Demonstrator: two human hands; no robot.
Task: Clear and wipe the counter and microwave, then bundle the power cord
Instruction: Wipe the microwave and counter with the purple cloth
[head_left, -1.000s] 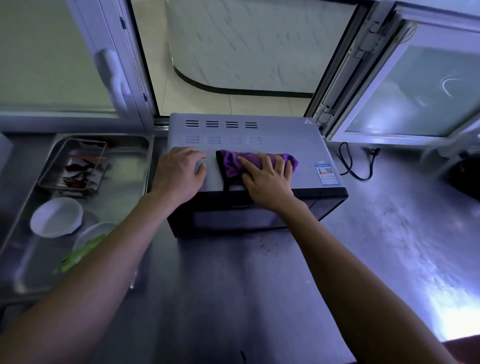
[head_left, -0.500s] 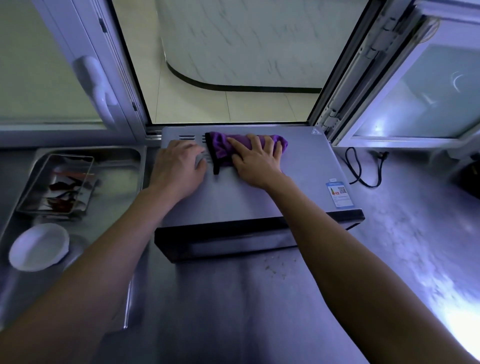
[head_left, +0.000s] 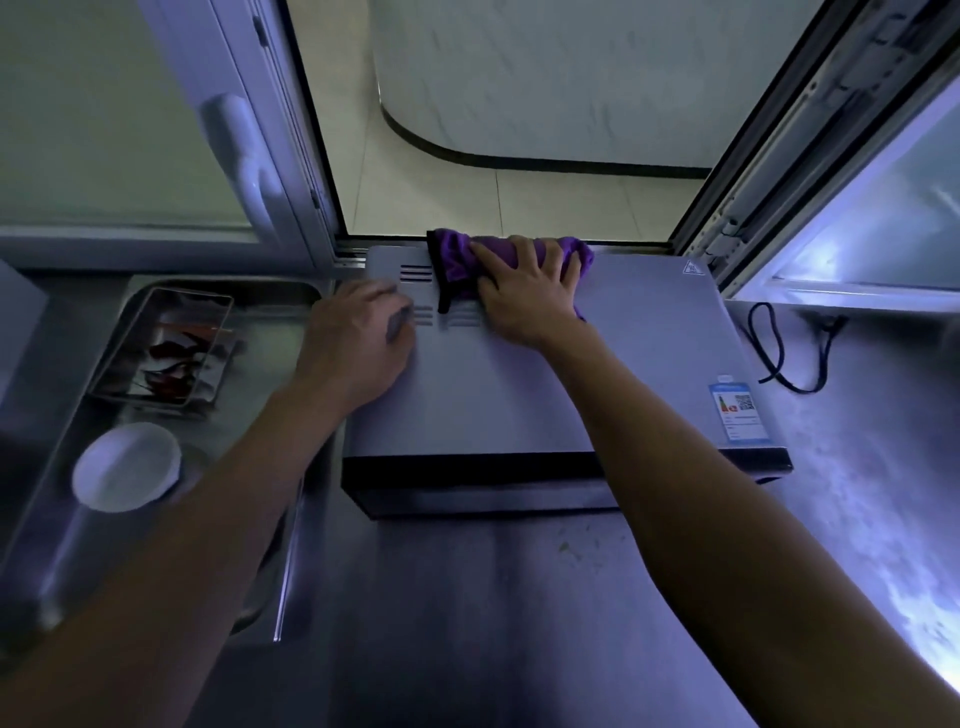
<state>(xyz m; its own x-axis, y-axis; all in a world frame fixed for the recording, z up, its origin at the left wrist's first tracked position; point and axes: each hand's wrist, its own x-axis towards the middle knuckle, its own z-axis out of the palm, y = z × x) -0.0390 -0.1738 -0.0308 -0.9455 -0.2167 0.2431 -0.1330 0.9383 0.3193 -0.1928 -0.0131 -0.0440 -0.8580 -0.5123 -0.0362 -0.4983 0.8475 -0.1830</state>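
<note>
- Right hand (head_left: 524, 296) presses the purple cloth (head_left: 462, 254) flat under spread fingers; left hand (head_left: 358, 338) rests open on the microwave (head_left: 649, 353).
- The cloth has moved from the microwave's front to its back edge: top nearly wiped.
- The power cord (head_left: 779, 358) lies loose right of the microwave.

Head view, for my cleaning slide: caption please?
Right hand presses purple cloth on grey microwave top; left hand steadies it.

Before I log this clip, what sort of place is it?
Likely a commercial kitchen: a steel counter, a microwave at a serving window, and a sink holding a tray and bowl.
</note>
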